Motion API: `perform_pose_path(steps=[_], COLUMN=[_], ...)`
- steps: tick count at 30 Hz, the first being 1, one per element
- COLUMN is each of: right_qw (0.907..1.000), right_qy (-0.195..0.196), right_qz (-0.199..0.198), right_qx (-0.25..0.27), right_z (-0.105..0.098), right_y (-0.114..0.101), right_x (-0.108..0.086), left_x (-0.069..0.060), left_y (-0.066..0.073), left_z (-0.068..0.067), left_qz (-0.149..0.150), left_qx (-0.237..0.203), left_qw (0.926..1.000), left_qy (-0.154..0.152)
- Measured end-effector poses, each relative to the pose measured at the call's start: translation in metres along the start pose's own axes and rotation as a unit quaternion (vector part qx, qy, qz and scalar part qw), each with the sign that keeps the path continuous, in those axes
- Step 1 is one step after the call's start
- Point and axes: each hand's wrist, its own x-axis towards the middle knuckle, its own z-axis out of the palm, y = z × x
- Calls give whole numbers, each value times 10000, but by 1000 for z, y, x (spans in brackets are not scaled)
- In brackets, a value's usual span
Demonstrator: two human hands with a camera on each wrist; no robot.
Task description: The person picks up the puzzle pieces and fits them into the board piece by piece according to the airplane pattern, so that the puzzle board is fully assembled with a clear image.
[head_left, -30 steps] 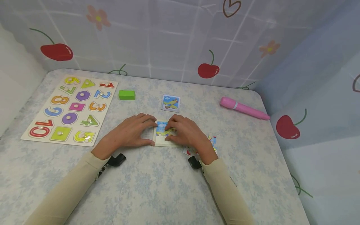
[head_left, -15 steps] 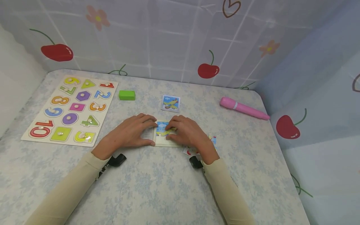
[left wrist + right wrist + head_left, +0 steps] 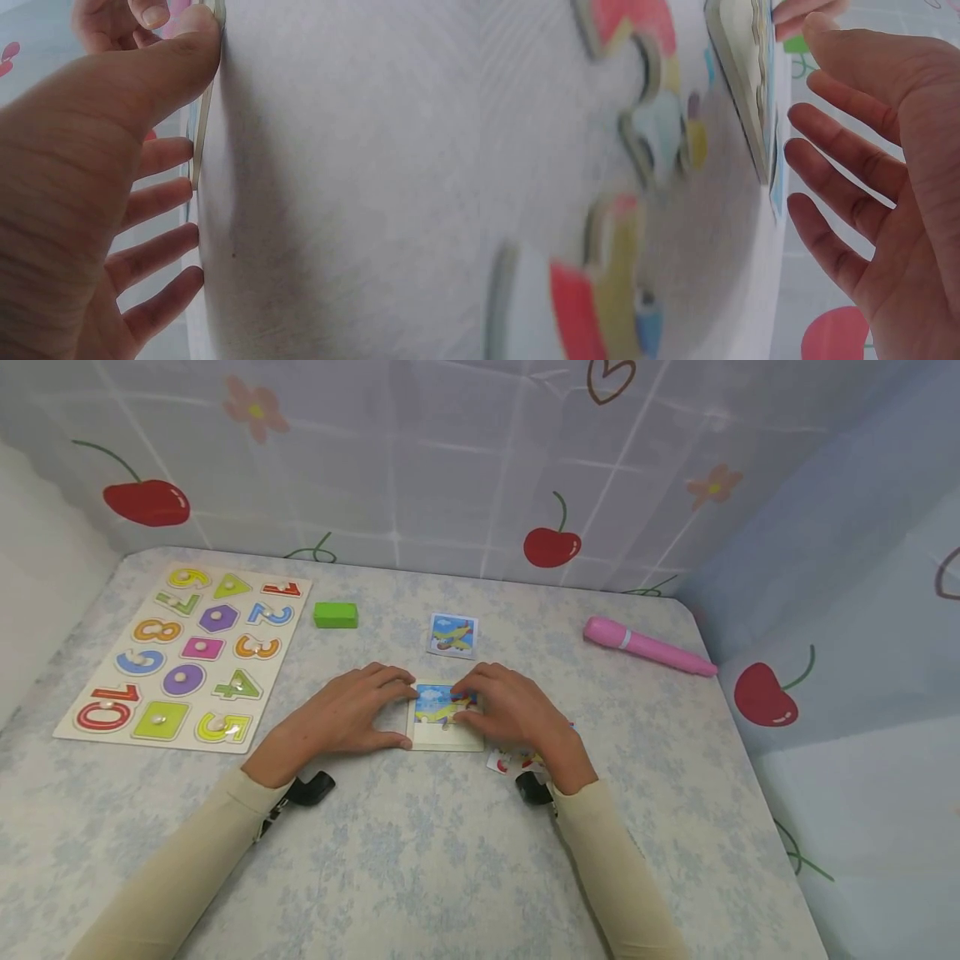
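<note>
A small jigsaw board (image 3: 447, 741) with a pale wooden frame lies mid-table; its far part shows a blue sky and a yellow plane, while a strip along the near side is bare wood. My left hand (image 3: 347, 711) rests at the board's left edge, index finger and thumb touching it with the fingers fairly straight. Over the board's right side hovers my right hand (image 3: 519, 710), its fingers apart and nothing between them in the right wrist view. Loose puzzle pieces (image 3: 501, 761) lie partly hidden under the right wrist. Those pieces (image 3: 649, 127) look blurred up close.
Behind the board lies a picture card (image 3: 453, 636) of a yellow plane. A green block (image 3: 335, 615) and a number-and-shape peg board (image 3: 183, 672) are to the left. A pink pen-shaped stick (image 3: 651, 648) lies at the right. Patterned curtains border the table.
My right hand has shifted slightly right and its fingers have come away from the picture, uncovering more of the yellow plane. The left hand stays at the board's edge.
</note>
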Motion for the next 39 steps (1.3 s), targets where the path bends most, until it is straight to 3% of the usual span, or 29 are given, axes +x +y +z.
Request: perform_pose_path(steps=[19, 39], right_qw=[9982, 9944], right_qy=[164, 369], right_qz=[508, 948], right_qx=[268, 300], right_z=[-21, -23], right_y=[30, 55], right_x=[-27, -64], left_x=[-4, 0], left_y=[-2, 3], left_z=[0, 2], left_qz=[-57, -207], left_qx=[16, -87], left_qw=[10000, 9997], left_qy=[60, -47])
